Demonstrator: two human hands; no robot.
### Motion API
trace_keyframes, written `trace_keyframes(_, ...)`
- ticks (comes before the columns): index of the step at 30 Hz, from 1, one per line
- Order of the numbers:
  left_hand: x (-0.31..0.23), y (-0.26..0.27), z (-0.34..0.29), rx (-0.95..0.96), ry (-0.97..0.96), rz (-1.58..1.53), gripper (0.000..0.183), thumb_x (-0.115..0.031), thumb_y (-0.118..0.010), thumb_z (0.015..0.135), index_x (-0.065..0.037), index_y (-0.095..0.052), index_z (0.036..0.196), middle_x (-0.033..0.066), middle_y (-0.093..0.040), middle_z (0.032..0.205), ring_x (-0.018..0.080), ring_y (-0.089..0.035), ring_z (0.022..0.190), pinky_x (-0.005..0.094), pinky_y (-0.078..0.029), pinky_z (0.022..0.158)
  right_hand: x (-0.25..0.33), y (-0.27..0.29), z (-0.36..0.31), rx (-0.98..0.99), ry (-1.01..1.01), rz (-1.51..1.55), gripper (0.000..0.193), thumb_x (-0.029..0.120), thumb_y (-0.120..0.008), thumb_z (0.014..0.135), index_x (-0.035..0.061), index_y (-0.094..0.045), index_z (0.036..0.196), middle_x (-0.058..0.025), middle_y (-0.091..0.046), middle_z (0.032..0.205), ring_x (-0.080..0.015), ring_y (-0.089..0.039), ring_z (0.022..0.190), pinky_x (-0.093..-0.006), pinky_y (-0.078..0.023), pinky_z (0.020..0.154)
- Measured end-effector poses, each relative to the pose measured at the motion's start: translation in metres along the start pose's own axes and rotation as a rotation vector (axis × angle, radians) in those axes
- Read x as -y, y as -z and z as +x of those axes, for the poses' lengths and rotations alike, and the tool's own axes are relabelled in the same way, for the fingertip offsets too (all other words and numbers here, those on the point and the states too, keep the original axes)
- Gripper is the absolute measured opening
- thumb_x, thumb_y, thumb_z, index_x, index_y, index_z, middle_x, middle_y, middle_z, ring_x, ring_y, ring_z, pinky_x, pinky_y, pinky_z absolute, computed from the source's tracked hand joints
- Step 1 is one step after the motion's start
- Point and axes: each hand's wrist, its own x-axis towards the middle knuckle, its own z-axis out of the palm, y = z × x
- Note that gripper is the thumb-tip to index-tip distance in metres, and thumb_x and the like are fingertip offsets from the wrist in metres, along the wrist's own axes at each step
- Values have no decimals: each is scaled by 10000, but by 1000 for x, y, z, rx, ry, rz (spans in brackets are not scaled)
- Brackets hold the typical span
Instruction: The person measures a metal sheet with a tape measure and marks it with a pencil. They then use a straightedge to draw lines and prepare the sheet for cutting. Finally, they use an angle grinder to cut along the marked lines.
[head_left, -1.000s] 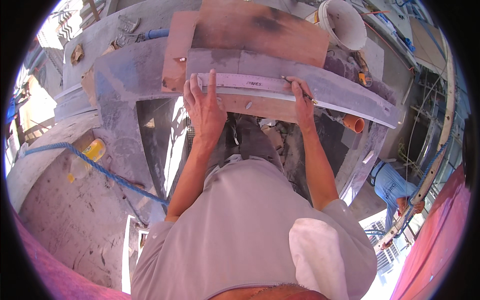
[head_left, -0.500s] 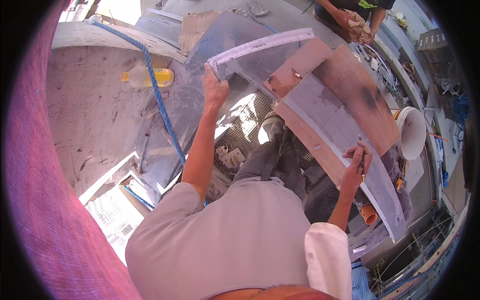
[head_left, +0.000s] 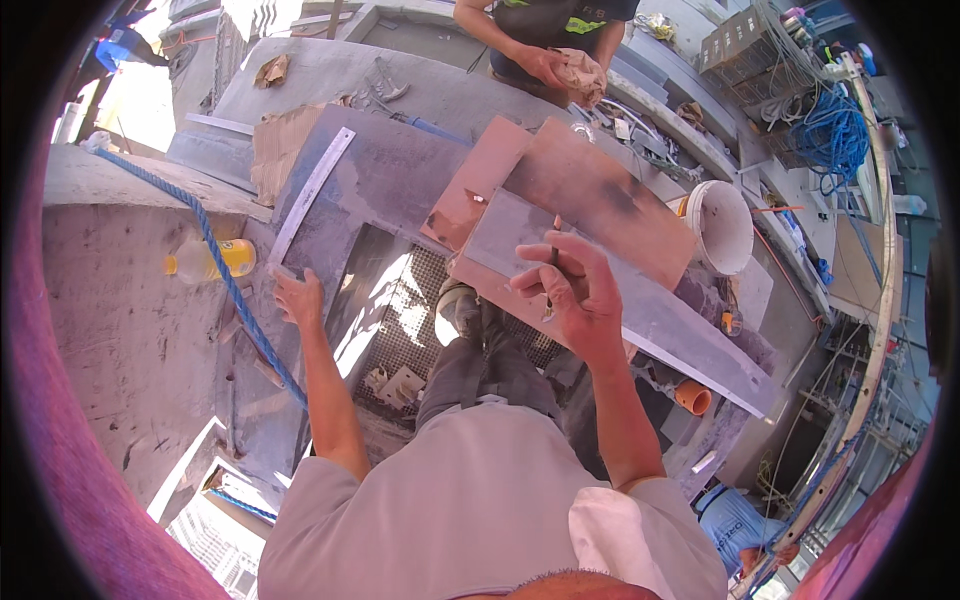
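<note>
My left hand (head_left: 300, 299) is open, fingers spread, beside the near end of a long pale ruler (head_left: 315, 190). The ruler slants across a dark grey sheet (head_left: 390, 165); whether my fingertips touch it I cannot tell. Raised over a long, narrow grey panel (head_left: 670, 325), my right hand (head_left: 585, 300) grips a thin dark pencil (head_left: 556, 240) between thumb and fingers. That panel rests on reddish-brown boards (head_left: 610, 205). My own fingers cover the middle of the pencil.
A blue rope (head_left: 215, 235) crosses the left side by a yellow-labelled bottle (head_left: 228, 260). A white bucket (head_left: 722, 228) and an orange pipe piece (head_left: 692, 397) are to the right. Beyond the boards, a person's hands (head_left: 545, 68) hold crumpled brown material (head_left: 580, 76).
The ruler has gone from my left hand's grasp to lying on the dark sheet, turned more lengthwise. My right hand has lifted off the grey panel with the pencil. The view has shifted.
</note>
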Motion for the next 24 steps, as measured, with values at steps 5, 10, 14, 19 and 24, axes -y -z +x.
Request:
trace_keyframes(5,41,-26,-12,-222,-87,-37,780,-440,-674,1006,-154,-440,1693,132,-507,1662,379,-439,1547,673,-367,1176,151,8,14,230,246,435,331,17,-599,1129,-24,-551,1455,-239,-811,1052,-271,-823,781,-312,-663,665)
trace_keyframes(10,38,-33,-10,-338,-146,14,742,-430,-679,990,-173,-485,1659,110,-566,1572,356,-481,1490,640,-398,1126,224,-2,-2,464,741,206,166,66,-633,1058,11,-687,1205,-219,-744,1139,-275,-727,721,-317,-527,480)
trace_keyframes(14,39,-36,-7,-373,-164,26,737,-427,-682,981,-176,-496,1649,103,-581,1538,350,-496,1464,625,-408,1109,235,-37,-4,261,726,194,231,22,-727,921,200,-781,1057,-25,-681,716,-100,-405,473,-288,-243,469)
trace_keyframes(19,43,-40,-8,-389,-157,74,736,-434,-682,980,-176,-500,1645,102,-585,1532,344,-503,1453,613,-415,1096,246,-71,-33,-139,688,223,164,42,-718,842,193,-674,797,7,-538,616,-84,-320,476,-318,-149,509)
trace_keyframes(24,38,-36,-8,-332,-126,104,738,-436,-675,982,-166,-490,1644,108,-593,1510,345,-507,1448,612,-425,1083,284,-70,-27,-57,479,309,264,54,-673,685,147,-456,568,15,-423,554,-87,-255,482,-353,-124,546)
